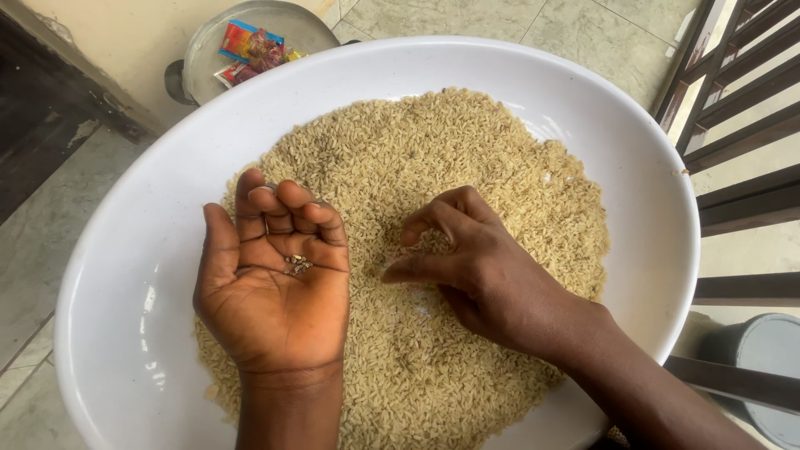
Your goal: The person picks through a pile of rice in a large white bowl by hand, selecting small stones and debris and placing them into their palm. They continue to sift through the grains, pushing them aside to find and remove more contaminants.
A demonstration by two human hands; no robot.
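Grey stone tiles (pixel 600 33) cover the floor around the work, with a dark railing (pixel 733 108) running along the right edge and a round metal lid (pixel 208 50) at the far left carrying a few bright sachets (pixel 254 50). At the near right I see part of a grey bucket (pixel 762 358).

Filling most of my view is a wide white basin (pixel 125 275), and the rice (pixel 467 167) lies in a broad, shallow heap across its middle — pale brown grains, spread from the far side to the near rim.

I see the left hand (pixel 275 292) resting palm up on the rice at the left of the heap. Its fingers (pixel 287 208) are curled loosely inward, not closed, and the cupped palm cradles a small cluster of dark bits (pixel 297 265).

The right hand (pixel 475 271) sits just beside it, palm down, touching the rice near the centre. Its thumb points left along the grains while the forefinger (pixel 433 218) hooks down toward it — the tips are near each other but apart, and I cannot tell whether anything sits between them.
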